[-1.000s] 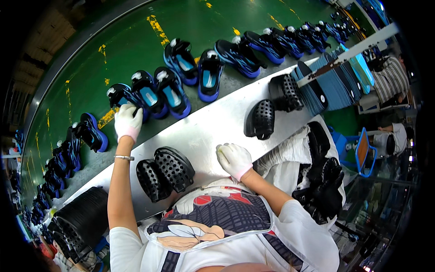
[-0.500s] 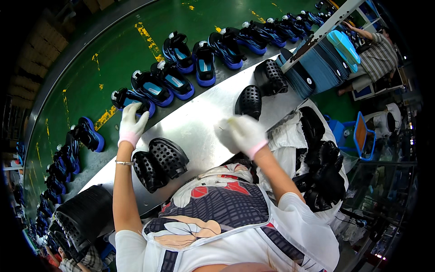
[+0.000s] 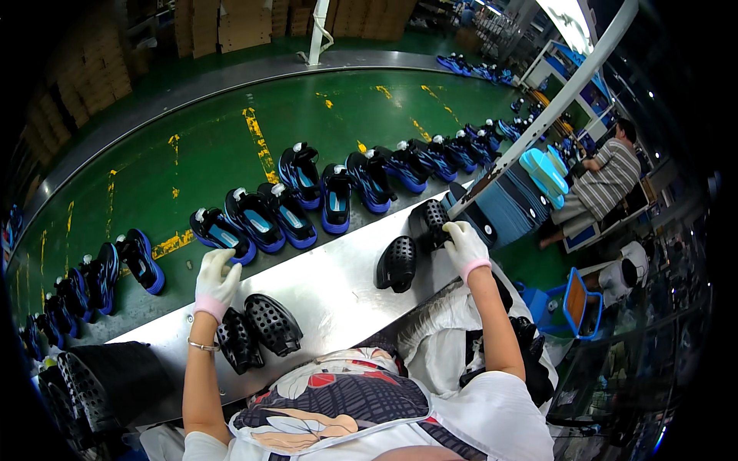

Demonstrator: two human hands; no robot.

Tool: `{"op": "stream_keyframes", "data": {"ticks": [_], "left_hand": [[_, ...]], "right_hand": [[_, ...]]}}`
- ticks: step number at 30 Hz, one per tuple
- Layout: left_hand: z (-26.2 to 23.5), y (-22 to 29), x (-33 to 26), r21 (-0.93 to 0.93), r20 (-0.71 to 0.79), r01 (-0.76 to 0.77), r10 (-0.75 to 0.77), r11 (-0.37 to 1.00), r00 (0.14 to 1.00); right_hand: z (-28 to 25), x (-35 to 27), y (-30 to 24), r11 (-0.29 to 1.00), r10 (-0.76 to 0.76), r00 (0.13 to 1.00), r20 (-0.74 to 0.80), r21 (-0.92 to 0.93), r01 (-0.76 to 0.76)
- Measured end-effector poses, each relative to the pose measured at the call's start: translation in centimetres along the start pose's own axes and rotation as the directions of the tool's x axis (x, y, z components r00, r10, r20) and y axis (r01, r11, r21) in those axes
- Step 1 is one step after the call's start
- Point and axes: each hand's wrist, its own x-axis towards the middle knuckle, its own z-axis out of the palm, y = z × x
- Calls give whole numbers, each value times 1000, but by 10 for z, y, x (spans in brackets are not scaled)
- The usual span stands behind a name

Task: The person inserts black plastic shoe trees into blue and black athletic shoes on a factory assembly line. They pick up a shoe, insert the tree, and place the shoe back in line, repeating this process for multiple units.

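Since half a second ago, the right hand (image 3: 465, 247) is stretched out, fingers closed on a black perforated sole (image 3: 435, 223); the left hand (image 3: 215, 278) is held loosely curled beside a blue shoe (image 3: 221, 233).

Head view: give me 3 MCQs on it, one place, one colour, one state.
1. Where is the right hand?
A. On a black sole at the table's far right
B. On a blue shoe
C. Off the table

2. Colour of both gloves?
A. White with pink cuffs
B. Black
C. Yellow

3. State of the left hand?
A. Holding a blue shoe
B. Open, above two black soles
C. Behind the back

Key: 1 A, its fingers rest on that sole; 2 A, the left glove and right glove match; 3 B, spread fingers grip nothing.
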Motion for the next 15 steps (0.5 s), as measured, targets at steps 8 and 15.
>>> {"op": "stream_keyframes", "data": {"ticks": [8, 15], "left_hand": [[-2, 9, -2, -40, 20, 59, -58, 997, 998], [0, 25, 2, -244, 19, 65, -63, 968, 998]], "right_hand": [[-28, 11, 1, 994, -61, 988, 143, -79, 73], [-70, 7, -81, 979, -175, 975, -138, 76, 186]]}}
